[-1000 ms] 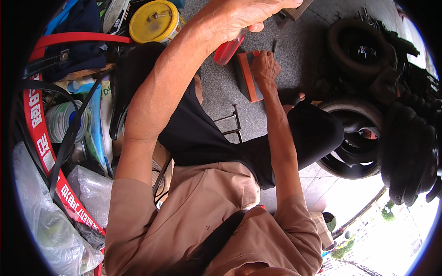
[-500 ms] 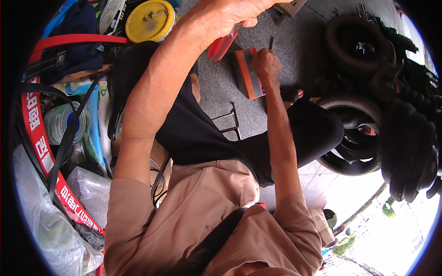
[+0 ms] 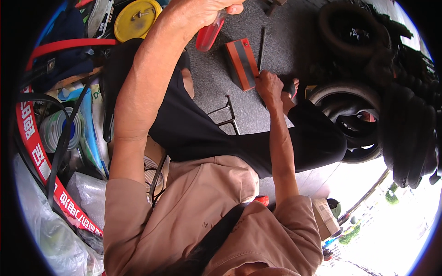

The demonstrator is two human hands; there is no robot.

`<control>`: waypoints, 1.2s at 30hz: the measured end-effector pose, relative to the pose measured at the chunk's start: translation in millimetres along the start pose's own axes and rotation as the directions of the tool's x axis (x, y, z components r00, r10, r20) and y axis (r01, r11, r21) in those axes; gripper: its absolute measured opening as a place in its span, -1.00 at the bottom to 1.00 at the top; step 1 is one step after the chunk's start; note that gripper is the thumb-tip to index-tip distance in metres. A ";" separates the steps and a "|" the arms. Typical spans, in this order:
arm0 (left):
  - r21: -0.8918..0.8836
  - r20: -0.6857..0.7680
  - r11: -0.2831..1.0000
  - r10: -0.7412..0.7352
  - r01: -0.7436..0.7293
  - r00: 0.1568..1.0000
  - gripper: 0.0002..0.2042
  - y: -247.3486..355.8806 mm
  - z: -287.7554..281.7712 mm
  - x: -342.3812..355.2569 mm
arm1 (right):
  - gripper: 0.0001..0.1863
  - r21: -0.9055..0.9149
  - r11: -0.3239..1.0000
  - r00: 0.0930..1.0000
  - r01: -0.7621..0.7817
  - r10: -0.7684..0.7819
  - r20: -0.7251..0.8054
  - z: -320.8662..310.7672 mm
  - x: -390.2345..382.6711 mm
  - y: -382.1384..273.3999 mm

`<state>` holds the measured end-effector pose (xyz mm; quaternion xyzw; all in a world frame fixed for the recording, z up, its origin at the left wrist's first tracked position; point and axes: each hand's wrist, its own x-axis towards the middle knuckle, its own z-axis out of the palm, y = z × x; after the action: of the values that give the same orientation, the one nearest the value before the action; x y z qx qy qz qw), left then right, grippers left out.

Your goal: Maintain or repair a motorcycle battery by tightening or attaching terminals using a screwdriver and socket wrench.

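At the top edge, my left hand [image 3: 209,11] is closed around a screwdriver with a red see-through handle [image 3: 210,36]; its rounded end sticks out below the fist. The shaft and part of the fingers lie beyond the picture. My right hand [image 3: 269,86] is closed, low near the floor between my legs, at the near right corner of an orange and dark grey box [image 3: 242,63]. A thin dark metal rod [image 3: 262,48] runs away from this fist along the box's right side. The fingers hide the rod's near end.
A bent metal stand [image 3: 228,114] is on the floor nearer to me. Black tyres [image 3: 353,34] are piled on the right. On the left are a yellow lidded bucket [image 3: 136,20], a red band [image 3: 34,138], plastic bags [image 3: 60,239] and dark straps [image 3: 69,133].
My right hand has moved toward me along the box's right side, and more of the rod shows beyond it. The left hand keeps its grip on the screwdriver. The whole view has shifted slightly.
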<state>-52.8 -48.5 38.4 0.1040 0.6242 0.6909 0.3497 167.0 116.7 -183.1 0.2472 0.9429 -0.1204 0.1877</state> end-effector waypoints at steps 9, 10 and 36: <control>-0.016 -0.050 1.000 -0.003 0.002 0.999 -0.88 -5.1 -0.3 -1.4 | -0.84 0.070 0.986 0.972 0.154 -0.138 -0.188 21.1 -0.1 5.5; -0.014 -0.048 1.000 -0.003 0.002 0.999 -0.88 -6.1 -1.8 -0.6 | -0.84 0.071 0.986 0.972 0.152 -0.137 -0.189 21.7 -0.1 4.8; 0.053 -0.221 0.998 -0.028 0.040 0.975 -0.84 -3.9 4.0 -6.3 | -0.59 0.513 0.773 0.918 -0.375 0.386 0.090 13.2 11.2 29.3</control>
<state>-44.5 -49.2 37.4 0.0259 0.6803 0.6739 0.2869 176.9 142.1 -203.6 0.4751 0.8071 -0.3276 0.1246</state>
